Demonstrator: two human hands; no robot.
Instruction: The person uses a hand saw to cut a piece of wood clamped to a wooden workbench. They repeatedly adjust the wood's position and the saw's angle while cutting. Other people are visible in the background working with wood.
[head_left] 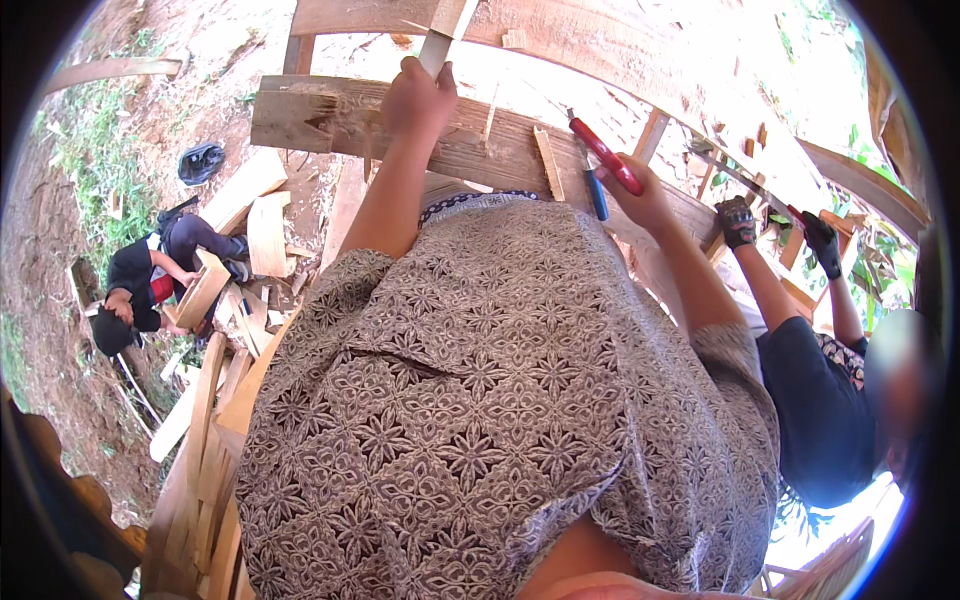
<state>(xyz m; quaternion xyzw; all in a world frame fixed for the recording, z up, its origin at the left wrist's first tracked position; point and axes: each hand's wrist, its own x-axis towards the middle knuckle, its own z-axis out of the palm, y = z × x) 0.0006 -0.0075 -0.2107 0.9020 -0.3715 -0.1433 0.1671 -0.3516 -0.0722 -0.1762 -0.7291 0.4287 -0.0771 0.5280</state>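
My left hand (pixel 418 100) is closed around the lower end of a flat, pale strip (pixel 447 22) with a dark line across it. Its far end runs out of the picture at the top, and I cannot tell its material. In my right hand (pixel 640 192) is a red-handled tool (pixel 603 152), pointing up and left; its short metal tip is too small to make out. Just below it, a blue-handled tool (pixel 597 195) rests against the rough wooden plank (pixel 520 145) in front of me. A thin wood sliver (pixel 548 162) lies across that plank.
A wider board (pixel 600 35) spans the far side. On the right, a co-worker's gloved hands (pixel 737 222) are at a long saw-like blade (pixel 745 182). Another person (pixel 150 275) crouches at left with a wood block (pixel 203 290). Offcuts (pixel 267 235) and a black bag (pixel 201 163) lie around.
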